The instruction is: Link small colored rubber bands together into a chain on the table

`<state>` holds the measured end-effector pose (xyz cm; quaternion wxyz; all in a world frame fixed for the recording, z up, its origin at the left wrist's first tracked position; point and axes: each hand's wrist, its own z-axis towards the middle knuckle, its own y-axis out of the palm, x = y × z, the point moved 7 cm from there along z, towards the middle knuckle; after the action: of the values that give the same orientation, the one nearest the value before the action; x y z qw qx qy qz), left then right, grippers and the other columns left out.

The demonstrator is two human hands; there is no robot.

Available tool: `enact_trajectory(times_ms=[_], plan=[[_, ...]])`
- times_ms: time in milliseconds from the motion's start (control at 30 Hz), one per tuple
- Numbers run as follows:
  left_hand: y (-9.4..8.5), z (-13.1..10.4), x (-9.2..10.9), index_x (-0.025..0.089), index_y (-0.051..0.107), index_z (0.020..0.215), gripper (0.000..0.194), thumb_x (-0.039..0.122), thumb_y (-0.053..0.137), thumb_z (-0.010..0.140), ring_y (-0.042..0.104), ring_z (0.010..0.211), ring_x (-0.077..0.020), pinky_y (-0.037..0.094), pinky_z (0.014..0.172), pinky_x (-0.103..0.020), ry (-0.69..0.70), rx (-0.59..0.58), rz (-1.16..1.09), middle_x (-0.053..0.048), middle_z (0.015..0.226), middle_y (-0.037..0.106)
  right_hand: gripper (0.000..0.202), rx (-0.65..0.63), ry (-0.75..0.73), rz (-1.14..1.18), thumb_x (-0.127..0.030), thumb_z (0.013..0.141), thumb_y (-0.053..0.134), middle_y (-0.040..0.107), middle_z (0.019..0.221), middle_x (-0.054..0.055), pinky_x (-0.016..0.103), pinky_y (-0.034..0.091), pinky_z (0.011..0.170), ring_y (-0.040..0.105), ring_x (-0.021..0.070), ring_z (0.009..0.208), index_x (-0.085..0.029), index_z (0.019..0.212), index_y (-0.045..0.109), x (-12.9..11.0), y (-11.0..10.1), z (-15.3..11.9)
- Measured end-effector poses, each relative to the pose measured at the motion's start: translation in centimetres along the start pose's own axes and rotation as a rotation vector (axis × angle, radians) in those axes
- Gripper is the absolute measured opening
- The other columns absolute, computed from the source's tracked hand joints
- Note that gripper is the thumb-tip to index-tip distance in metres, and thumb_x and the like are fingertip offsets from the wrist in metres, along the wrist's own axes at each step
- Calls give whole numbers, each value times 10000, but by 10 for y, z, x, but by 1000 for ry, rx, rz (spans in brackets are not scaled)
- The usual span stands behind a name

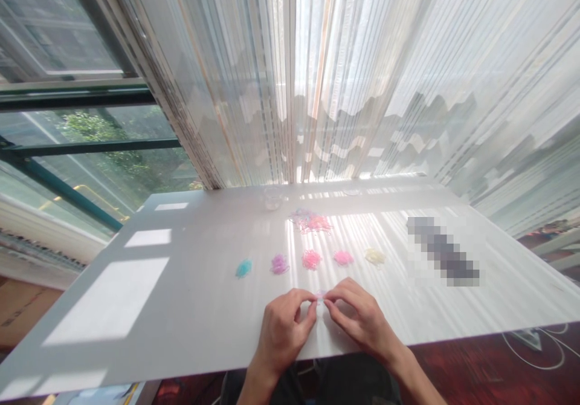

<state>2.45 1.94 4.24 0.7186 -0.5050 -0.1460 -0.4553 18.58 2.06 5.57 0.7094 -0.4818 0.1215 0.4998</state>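
Note:
Near the table's front edge, my left hand and my right hand meet fingertip to fingertip. Both are pinched on a small pale purple band stretched between them. Beyond them several small piles lie in a row: teal, purple, coral pink, pink and pale yellow. Behind the row is a larger mixed pile of pink, purple and bluish bands.
A clear container stands near the back edge of the white table. A blurred-out dark object lies at the right. Striped curtains hang behind, with an open window at the left. White cables lie below right.

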Motion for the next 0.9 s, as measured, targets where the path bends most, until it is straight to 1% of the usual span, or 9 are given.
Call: enact_trajectory(times_ms=[133,233,267,333,467,567,633,700,900], plan=[[-1,-1,-2,212,713,939,92,202,622,943,628,599,-117,529,586,-212,-39,13,-46,-19,822,753,118,28,21,14,-184,988,586,701,852,46,317,557,715,668,201,802,-226,987,696,3,-2,0],[-18,-3,-9,219,722,908,111,220,617,943,655,645,-116,542,594,-193,-102,40,-97,-15,842,754,144,44,73,24,-210,1004,563,698,851,49,318,561,715,671,201,799,-227,970,703,7,-5,0],[-29,-4,-13,221,729,914,116,233,618,944,657,654,-115,545,605,-189,-118,53,-83,-14,855,757,155,51,90,28,-224,1009,558,697,845,49,316,560,704,669,201,789,-228,960,704,8,-6,0],[-59,-6,-26,218,737,893,131,289,635,934,616,581,-103,528,568,-184,-151,128,-3,-6,809,747,177,65,114,33,-256,1016,551,699,832,52,311,557,677,664,201,767,-228,935,705,10,-7,0],[-118,-11,-62,223,756,851,209,397,646,885,571,520,-103,514,574,-199,-224,230,223,16,715,715,195,77,129,28,-290,1018,556,705,818,56,302,552,649,659,200,739,-226,911,706,11,-7,1],[-143,-13,-84,231,765,829,256,446,629,861,528,479,-110,494,562,-208,-255,221,328,42,592,641,198,72,134,27,-290,1018,557,704,814,52,295,547,648,660,197,735,-226,902,705,11,-6,1],[-148,-12,-93,232,769,825,264,449,621,853,526,485,-115,490,573,-216,-277,184,355,39,595,649,205,67,147,27,-294,1019,554,704,816,51,291,545,645,660,195,732,-227,897,704,13,-5,1],[-147,-11,-96,231,774,838,263,442,618,852,542,509,-121,494,593,-226,-297,142,354,24,656,698,217,59,161,27,-304,1023,548,705,819,53,290,544,636,658,194,725,-225,898,708,14,-4,0],[-138,-4,-95,231,783,865,276,458,627,857,561,565,-130,500,600,-230,-317,69,249,-13,807,766,249,50,162,33,-345,1031,539,706,811,56,296,550,621,656,194,700,-226,911,721,16,-2,-1]])
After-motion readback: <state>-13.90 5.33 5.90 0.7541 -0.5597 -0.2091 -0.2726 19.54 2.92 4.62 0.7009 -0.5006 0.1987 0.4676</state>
